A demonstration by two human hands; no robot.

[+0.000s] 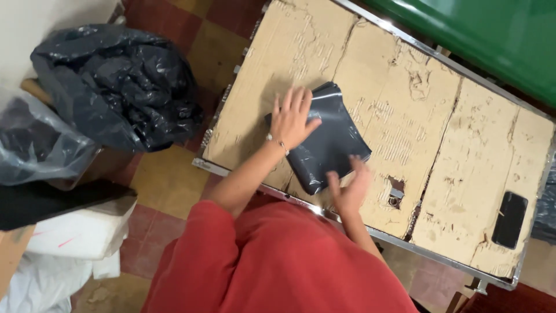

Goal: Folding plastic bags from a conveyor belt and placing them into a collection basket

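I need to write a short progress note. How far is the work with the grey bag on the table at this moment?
Done: the grey plastic bag already lies flat on the cardboard-covered table, looking folded into a compact shape. In hand: the left hand presses on its upper left part with spread fingers, while the blurred right hand is at its lower edge. Left: nothing has been cleared; the phone lies apart, and the big black bag sits on the floor.
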